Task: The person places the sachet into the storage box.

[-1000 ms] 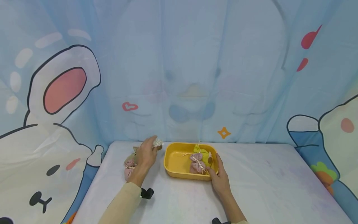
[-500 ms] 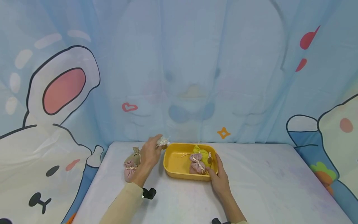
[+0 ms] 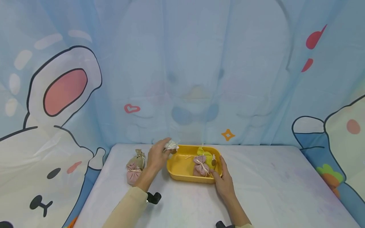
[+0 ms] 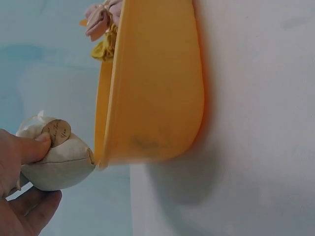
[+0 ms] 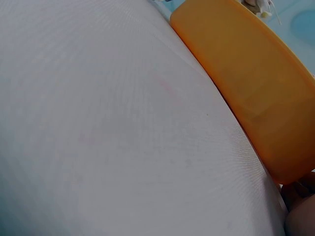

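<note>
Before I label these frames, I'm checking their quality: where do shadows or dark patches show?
Left wrist: a soft shadow on the white table beside the yellow tray. Right wrist: the lower left corner darkens. Head: faint table shadow near the left hand.

The sleeves are plain beige; a small black device sits beside each.

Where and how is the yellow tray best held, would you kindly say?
Probably by the near right corner of the yellow tray, from the right, where the right hand holds it: its raised wall can be pinched, leaving the left end open for the pale pouch in the left hand.
</note>
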### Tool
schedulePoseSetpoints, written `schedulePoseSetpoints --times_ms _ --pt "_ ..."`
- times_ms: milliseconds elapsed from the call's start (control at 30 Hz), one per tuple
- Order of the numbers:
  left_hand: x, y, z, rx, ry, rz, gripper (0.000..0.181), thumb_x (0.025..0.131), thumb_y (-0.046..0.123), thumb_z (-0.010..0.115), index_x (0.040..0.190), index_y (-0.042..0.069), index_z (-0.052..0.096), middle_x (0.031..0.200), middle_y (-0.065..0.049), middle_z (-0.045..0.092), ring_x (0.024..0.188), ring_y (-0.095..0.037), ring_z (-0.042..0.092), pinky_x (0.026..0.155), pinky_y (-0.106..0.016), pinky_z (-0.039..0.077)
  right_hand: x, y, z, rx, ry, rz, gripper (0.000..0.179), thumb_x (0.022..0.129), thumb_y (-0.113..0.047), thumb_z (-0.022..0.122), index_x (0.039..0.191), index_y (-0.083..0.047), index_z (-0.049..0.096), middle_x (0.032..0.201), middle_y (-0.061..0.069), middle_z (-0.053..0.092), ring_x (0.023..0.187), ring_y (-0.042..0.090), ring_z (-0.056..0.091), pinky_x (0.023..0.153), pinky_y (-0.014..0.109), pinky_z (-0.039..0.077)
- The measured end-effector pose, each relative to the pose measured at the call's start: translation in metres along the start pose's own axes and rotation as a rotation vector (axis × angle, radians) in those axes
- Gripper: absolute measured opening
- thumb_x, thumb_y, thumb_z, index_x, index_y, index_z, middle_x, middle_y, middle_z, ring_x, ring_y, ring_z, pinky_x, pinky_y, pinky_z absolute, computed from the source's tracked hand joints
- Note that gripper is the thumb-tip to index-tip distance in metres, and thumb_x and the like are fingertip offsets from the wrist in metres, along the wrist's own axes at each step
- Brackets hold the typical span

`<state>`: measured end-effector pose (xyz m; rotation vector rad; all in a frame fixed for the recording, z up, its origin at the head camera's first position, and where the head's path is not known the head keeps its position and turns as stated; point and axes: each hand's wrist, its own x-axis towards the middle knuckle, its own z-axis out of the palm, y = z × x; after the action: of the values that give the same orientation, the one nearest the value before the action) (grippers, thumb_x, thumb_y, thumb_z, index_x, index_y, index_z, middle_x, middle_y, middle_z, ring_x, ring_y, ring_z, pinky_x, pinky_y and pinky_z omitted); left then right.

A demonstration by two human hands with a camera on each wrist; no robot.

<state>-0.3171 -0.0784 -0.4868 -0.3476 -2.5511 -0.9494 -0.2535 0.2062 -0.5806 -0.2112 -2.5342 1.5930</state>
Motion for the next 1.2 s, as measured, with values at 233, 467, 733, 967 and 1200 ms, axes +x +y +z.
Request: schedulePoseSetpoints --times_ms 233,467,733,967,1200 --pt "-0.001 0.006 0.008 0.006 -0.042 -0.003 0.052 0.091 0.012 0.081 0.14 0.021 0.066 0.134 -0.008 0.071 0.106 -0.031 0.074 0.085 -0.047 0.061 0.0 0.0 -0.001 0.001 -0.009 0.007 0.077 0.106 -0.026 0.053 0.169 -0.026 0.01 0.176 0.007 0.014 0.162 0.036 0.013 0.129 0.057 0.015" --pt "-0.001 0.011 0.017 0.01 -0.078 0.01 0.051 0.091 0.016 0.081 0.14 0.022 0.066 0.132 -0.007 0.072 0.104 -0.03 0.074 0.08 -0.047 0.061 0.001 -0.001 0.0 0.002 -0.005 0.014 0.077 0.105 -0.025 0.053 0.169 -0.025 0.011 0.176 0.008 0.015 0.162 0.036 0.013 0.129 0.057 0.015" --pt "-0.002 0.015 0.029 -0.004 -0.11 0.014 0.05 0.093 0.015 0.078 0.141 0.022 0.065 0.136 -0.006 0.07 0.113 -0.031 0.072 0.087 -0.048 0.061 -0.001 -0.002 -0.001 -0.008 -0.007 0.012 0.076 0.106 -0.026 0.053 0.169 -0.026 0.011 0.176 0.009 0.016 0.161 0.037 0.015 0.129 0.058 0.015" --pt "-0.003 0.014 0.04 -0.017 -0.123 0.002 0.051 0.092 0.016 0.08 0.141 0.02 0.066 0.133 -0.007 0.072 0.113 -0.03 0.073 0.089 -0.048 0.06 -0.001 0.0 -0.001 -0.013 -0.005 0.001 0.075 0.106 -0.028 0.053 0.169 -0.026 0.011 0.175 0.009 0.016 0.161 0.038 0.015 0.129 0.058 0.015" --pt "-0.001 0.017 0.046 -0.011 -0.152 -0.017 0.049 0.094 0.018 0.079 0.141 0.021 0.065 0.132 -0.007 0.073 0.114 -0.03 0.072 0.091 -0.049 0.06 -0.001 -0.001 0.0 -0.011 0.0 -0.002 0.076 0.106 -0.027 0.053 0.169 -0.027 0.011 0.175 0.008 0.016 0.161 0.037 0.015 0.129 0.058 0.015"
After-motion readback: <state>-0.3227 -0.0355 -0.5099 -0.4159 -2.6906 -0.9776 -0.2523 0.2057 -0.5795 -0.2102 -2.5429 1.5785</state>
